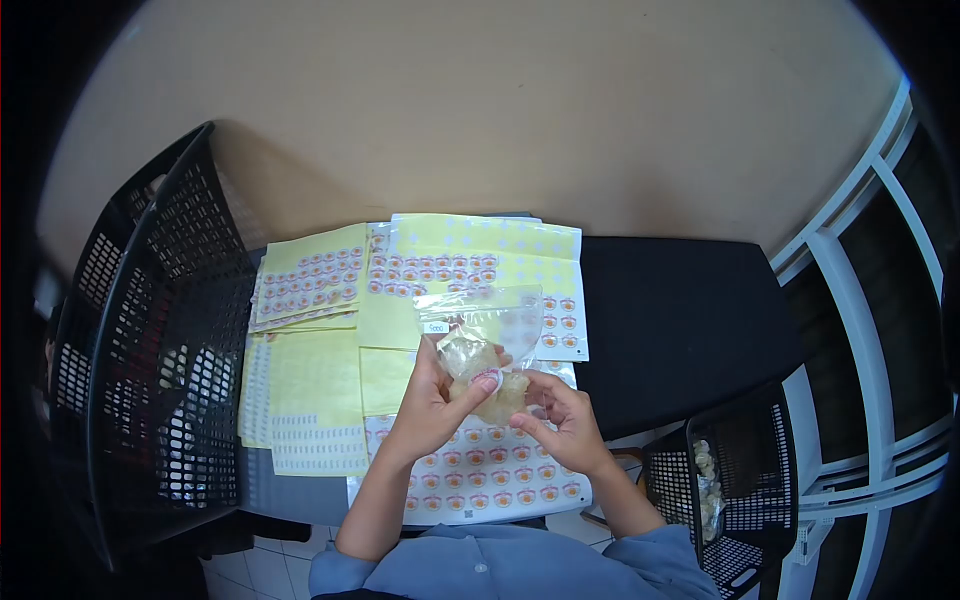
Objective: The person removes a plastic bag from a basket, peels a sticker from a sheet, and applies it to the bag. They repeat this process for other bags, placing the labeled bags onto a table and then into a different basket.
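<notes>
My left hand (432,400) and right hand (562,415) both pinch the bag (482,345) upright over the sticker sheets (480,470), fingers closed on its filled bottom to steady it.

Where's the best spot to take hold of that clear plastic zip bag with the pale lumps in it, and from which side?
Probably the lower, filled part of the clear plastic zip bag, from both sides, as the left hand and right hand do now. The bag stands upright with its pale lumpy contents at the bottom, so that part looks firmer. The empty top looks thin and floppy.
</notes>
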The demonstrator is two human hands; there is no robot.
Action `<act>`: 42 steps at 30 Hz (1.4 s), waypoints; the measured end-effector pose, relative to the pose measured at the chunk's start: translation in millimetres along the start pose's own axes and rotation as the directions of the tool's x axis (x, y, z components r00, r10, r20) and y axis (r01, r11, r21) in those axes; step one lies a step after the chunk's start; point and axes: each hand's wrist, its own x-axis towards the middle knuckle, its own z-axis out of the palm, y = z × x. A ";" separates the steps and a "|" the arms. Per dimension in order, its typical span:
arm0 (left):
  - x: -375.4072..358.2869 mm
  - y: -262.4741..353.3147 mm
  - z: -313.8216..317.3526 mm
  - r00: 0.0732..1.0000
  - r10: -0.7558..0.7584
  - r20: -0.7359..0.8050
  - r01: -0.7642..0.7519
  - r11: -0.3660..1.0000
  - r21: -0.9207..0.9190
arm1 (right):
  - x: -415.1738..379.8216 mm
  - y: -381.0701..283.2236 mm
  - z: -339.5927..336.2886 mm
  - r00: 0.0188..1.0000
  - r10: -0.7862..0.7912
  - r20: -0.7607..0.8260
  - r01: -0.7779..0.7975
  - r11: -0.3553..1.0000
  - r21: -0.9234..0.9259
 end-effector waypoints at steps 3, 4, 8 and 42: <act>5.1 -7.6 5.5 0.978 0.204 0.035 -0.207 0.971 0.118 | 4.3 10.0 -24.3 0.994 -0.001 -0.106 0.010 0.997 0.082; 6.4 -7.5 -2.0 0.976 0.210 0.049 -0.216 0.958 0.187 | 9.3 14.5 -36.0 0.979 -0.018 -0.202 0.050 0.986 0.157; -2.7 1.3 -25.9 0.962 0.245 -0.123 -0.213 0.950 0.229 | 60.6 44.4 -127.1 0.816 -0.238 -0.526 0.246 0.968 -0.057; -200.2 -86.6 -125.0 0.270 0.636 -0.723 0.330 0.645 0.689 | 191.4 226.3 -303.4 0.730 -0.249 -0.637 -0.273 0.748 -0.605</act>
